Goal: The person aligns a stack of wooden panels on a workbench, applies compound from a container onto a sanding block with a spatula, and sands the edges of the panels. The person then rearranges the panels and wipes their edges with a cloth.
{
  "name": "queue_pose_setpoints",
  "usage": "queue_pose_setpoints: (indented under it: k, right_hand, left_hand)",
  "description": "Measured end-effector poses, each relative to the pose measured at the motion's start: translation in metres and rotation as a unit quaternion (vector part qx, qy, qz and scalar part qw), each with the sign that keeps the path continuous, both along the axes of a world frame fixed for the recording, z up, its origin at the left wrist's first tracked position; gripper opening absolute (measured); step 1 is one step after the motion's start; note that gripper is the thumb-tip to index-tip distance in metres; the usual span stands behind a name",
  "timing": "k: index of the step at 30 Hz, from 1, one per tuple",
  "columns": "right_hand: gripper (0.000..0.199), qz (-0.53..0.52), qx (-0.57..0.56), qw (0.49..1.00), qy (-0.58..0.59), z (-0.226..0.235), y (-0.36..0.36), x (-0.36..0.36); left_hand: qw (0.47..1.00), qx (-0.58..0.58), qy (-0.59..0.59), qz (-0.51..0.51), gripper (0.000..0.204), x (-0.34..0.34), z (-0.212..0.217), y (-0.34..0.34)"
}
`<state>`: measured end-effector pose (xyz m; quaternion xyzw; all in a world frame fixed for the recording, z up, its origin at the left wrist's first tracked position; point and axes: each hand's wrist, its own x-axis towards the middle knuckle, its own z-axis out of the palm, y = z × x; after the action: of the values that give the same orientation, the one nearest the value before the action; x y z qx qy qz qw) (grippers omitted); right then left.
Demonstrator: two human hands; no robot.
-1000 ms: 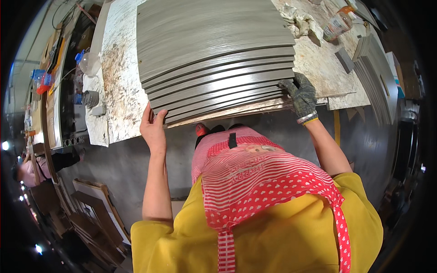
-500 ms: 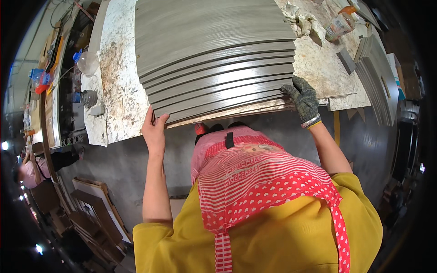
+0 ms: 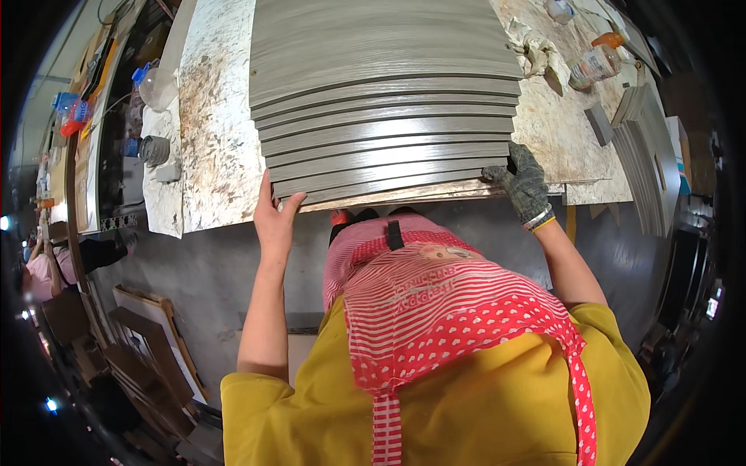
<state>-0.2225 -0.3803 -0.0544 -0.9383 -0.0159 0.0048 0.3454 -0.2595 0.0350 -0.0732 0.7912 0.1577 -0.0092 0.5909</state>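
Several flat grey wood-grain panels (image 3: 381,39) lie in a stepped, overlapping stack, their near edges showing as parallel strips. My bare left hand (image 3: 277,217) grips the near left corner, its thumb against the front edge and its fingers along the left side. At the near right corner, my right hand (image 3: 527,186), in a dark grey knit glove, holds the panels with its thumb at the front edge and fingers along the side. The undersides of the panels and some fingertips are hidden.
The stack lies on a stained white worktable (image 3: 214,116). Right of it are crumpled paper (image 3: 536,50), a plastic bottle (image 3: 597,68), a small grey block (image 3: 598,124) and more grey panels (image 3: 649,167). Boards (image 3: 159,334) lean at lower left; another person (image 3: 50,272) is at far left.
The view has shifted slightly, so the stack and table items appear further right and lower. Both hands stay at the same two corners of the panels.
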Motion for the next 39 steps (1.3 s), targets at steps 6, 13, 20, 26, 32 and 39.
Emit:
queue_pose_setpoints:
  k: [6,13,20,26,32,39]
  right_hand:
    - [0.064,0.031,-0.079,0.995,-0.045,0.002,0.004,-0.004]
    - [0.062,-0.01,-0.089,0.995,-0.051,0.004,0.012,-0.007]
    - [0.046,-0.023,-0.074,0.997,-0.008,0.004,0.01,-0.003]
    - [0.046,-0.053,-0.096,0.993,-0.043,-0.004,0.009,-0.001]
    - [0.038,-0.046,0.009,0.998,0.052,0.001,-0.001,0.013]
    - [0.043,-0.047,-0.019,0.999,0.005,-0.014,-0.004,0.024]
  left_hand:
    - [0.987,0.131,-0.075,-0.055,0.085,-0.005,0.005,-0.003]
    - [0.987,0.157,-0.036,0.006,0.08,-0.006,0.01,-0.008]
    - [0.986,0.15,-0.059,0.043,0.073,-0.001,-0.001,-0.007]
    - [0.975,0.21,0.007,0.079,0.067,0.005,0.015,-0.018]
    - [0.991,0.127,-0.045,0.022,0.056,0.014,-0.002,0.01]
    - [0.986,0.123,-0.062,0.091,0.042,0.024,-0.005,0.005]
